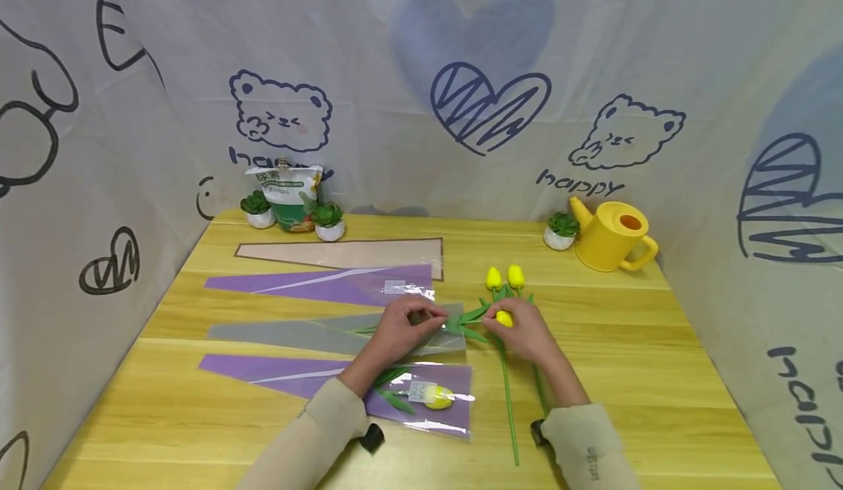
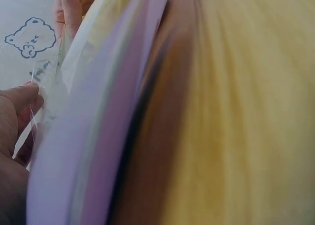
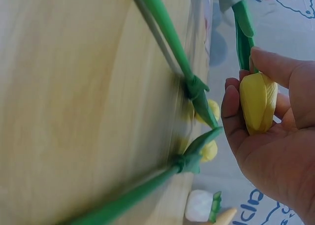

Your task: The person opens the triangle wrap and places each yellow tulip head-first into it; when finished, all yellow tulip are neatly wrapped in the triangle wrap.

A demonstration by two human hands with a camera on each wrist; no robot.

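Note:
My right hand (image 1: 525, 329) pinches an artificial yellow tulip just below its bloom (image 3: 257, 106), with the bloom lying in the palm. Its green leaves (image 1: 473, 315) reach left to the mouth of a grey flower sleeve (image 1: 273, 334), and part of its stem shows through the film. At that mouth, thumb and fingers of my left hand (image 1: 403, 329) pinch the clear edge of the sleeve. Nearer me lies a purple sleeve (image 1: 276, 374) with a yellow tulip (image 1: 438, 397) inside. Two loose tulips, one with this bloom (image 1: 494, 279), lie beside my right hand.
Beyond the grey sleeve lie another purple sleeve (image 1: 263, 285) and a pale pink one (image 1: 329, 254). Along the back stand a white-and-green bag (image 1: 290, 201), small potted succulents (image 1: 330, 224) and a yellow watering can (image 1: 602, 238). Printed cloth walls (image 1: 369, 51) enclose the wooden table (image 1: 626, 344).

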